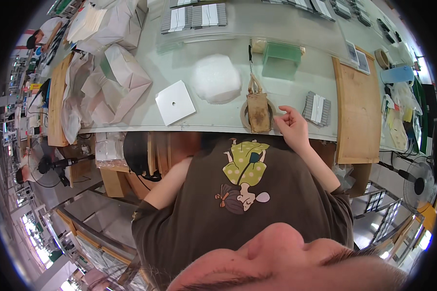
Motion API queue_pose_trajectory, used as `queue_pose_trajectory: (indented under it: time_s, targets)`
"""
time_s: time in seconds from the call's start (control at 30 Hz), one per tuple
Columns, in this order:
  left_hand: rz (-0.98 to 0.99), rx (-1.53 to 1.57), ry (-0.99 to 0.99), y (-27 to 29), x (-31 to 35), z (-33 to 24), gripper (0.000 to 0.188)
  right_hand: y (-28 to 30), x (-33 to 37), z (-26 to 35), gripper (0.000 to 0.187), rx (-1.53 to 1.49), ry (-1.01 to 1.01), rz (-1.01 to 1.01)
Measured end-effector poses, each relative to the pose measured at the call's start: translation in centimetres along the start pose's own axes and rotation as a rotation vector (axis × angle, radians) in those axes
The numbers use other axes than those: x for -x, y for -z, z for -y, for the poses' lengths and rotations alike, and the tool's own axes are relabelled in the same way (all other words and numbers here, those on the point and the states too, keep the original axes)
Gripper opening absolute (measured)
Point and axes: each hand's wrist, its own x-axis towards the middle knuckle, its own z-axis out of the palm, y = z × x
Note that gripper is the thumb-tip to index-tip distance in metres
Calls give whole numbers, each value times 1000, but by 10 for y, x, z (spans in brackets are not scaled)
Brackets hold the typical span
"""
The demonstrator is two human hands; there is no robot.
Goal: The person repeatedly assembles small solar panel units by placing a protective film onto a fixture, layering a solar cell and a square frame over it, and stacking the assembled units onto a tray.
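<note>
My right hand [292, 128] rests at the table's front edge, fingers loosely bent and apart, with nothing seen in it. Just left of it a worn brown block [258, 112] with a cord loop lies across a ring of tape [244, 116]. To its right is a small stack of grey strips [317, 108] with a white paper band. My left hand [180, 144] is a blur below the table edge, in front of the dark space under it; its fingers cannot be made out. Above it on the table lie a white square sheet [175, 103] with a small hole and a round white pad [216, 78].
A green translucent box [281, 59] stands behind the block. A clear raised shelf [257, 31] bears banded grey stacks [209, 15]. Crumpled white wrapping [114, 87] covers the left side. Wooden boards [358, 111] flank the table. Fans [417, 185] stand at both sides.
</note>
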Motion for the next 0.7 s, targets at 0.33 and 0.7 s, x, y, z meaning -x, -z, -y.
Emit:
queue_pose_trajectory:
  time_s: [0.33,0.7]
  targets:
    - [-1009,-227,-286,95,-57,3,7,-2,6,8,45,232,161,79]
    - [-656,-484,-19,139,-81,-7,10,-6,1,17,39,322,294,-71]
